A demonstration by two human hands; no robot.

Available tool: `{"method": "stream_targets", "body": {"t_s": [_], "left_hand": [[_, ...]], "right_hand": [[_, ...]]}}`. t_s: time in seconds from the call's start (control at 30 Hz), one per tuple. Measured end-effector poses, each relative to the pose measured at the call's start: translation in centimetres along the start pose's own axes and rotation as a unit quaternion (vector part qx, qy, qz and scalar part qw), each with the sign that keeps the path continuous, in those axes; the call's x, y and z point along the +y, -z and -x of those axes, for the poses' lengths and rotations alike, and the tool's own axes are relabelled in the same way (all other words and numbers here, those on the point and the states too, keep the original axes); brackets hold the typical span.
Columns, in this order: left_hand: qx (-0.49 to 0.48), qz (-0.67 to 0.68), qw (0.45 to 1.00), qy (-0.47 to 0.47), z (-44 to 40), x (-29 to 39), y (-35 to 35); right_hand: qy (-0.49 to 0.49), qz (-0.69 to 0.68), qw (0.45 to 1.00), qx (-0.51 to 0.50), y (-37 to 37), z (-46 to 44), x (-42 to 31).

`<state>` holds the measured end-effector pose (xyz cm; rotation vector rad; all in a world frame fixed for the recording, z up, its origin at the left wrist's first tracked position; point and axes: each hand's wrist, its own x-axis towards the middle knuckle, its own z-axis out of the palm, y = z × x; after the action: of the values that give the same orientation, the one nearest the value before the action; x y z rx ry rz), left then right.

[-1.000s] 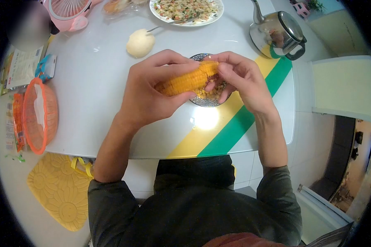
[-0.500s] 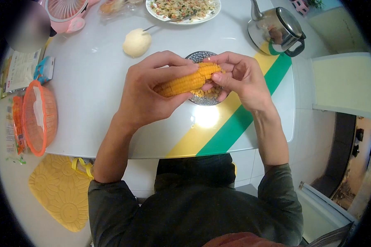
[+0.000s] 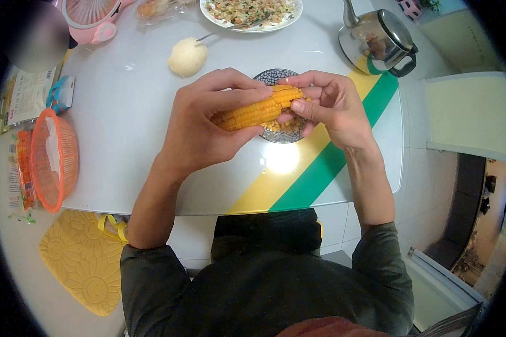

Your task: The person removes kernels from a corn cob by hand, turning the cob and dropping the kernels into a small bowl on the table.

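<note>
A yellow corn cob (image 3: 252,114) is tilted over a small patterned bowl (image 3: 276,74), its right end higher than its left. My left hand (image 3: 208,121) is wrapped round the cob's left part, thumb below and fingers above. At the right end, the thumb and fingers of my right hand (image 3: 329,106) close on the cob's tip, where some kernels are gone. Loose corn kernels (image 3: 287,124) lie in the bowl, partly hidden by the cob and my right fingers. One loose kernel shows by my right index finger.
Beyond my hands are a pale round bun (image 3: 188,57) and a plate (image 3: 253,28) of mixed diced food with a utensil. A steel kettle (image 3: 371,42) stands back right. An orange basket (image 3: 54,160), packets (image 3: 34,95) and a pink fan (image 3: 93,17) are at left.
Both hands keep almost the same place on the cob. My right thumb has shifted very slightly at its tip; the whole view has moved a little.
</note>
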<state>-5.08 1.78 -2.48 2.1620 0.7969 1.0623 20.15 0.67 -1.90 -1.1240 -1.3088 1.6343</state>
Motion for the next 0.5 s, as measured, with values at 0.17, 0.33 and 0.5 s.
{"method": "stream_targets", "body": {"t_s": [0.17,0.33,0.5], "left_hand": [[0.001,0.009,1.000,0.005,0.03,0.00,-0.05],[0.002,0.006,1.000,0.007,0.03,0.00,-0.05],[0.002,0.001,1.000,0.005,0.04,0.06,0.00]], "right_hand": [[-0.001,0.005,1.000,0.005,-0.13,0.06,-0.11],[-0.001,-0.008,1.000,0.010,-0.23,0.06,-0.20],[-0.001,-0.007,1.000,0.014,-0.36,0.14,-0.33]]}}
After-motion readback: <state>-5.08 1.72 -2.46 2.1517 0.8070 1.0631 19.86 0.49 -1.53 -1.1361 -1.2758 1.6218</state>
